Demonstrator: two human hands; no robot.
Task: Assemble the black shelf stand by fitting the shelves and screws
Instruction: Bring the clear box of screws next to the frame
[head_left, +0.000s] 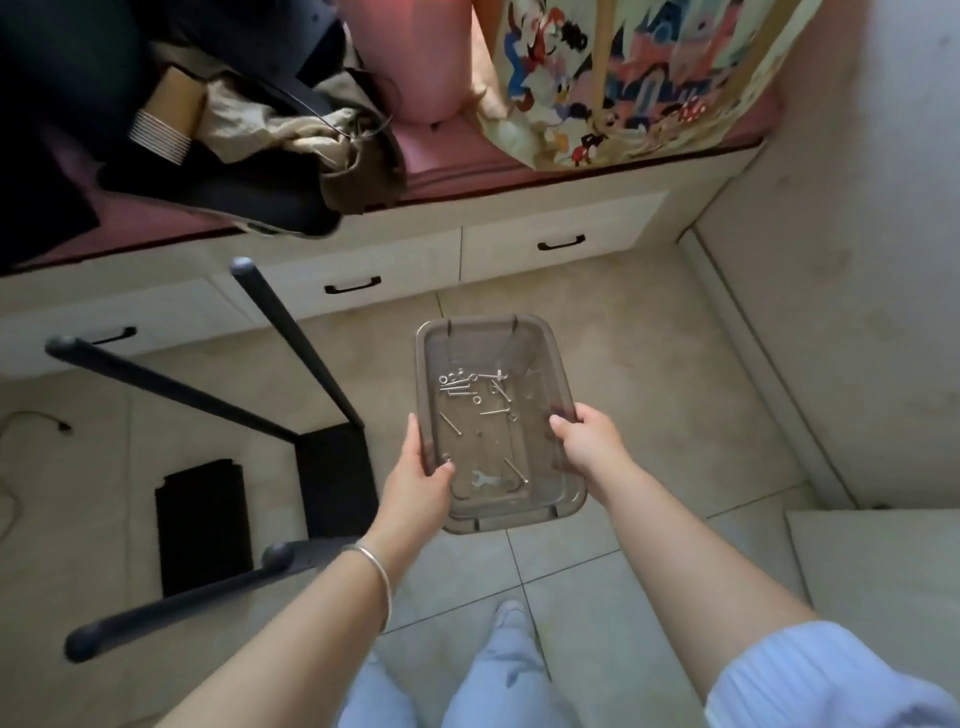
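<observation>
Translucent brown tray; silver screws; black stand.

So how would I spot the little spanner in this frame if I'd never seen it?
Find the clear brown plastic tray that the left hand and right hand hold over the tiled floor. Look at its near end. The spanner lies there: flat, silvery, fork-ended, unlike the thin long screws and small washers further up.

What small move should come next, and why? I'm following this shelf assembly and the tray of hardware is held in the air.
Probably set the tray down on the floor beside the black stand. Both the left hand and the right hand grip its rim, so neither can pick out the screws or the small wrench.
</observation>
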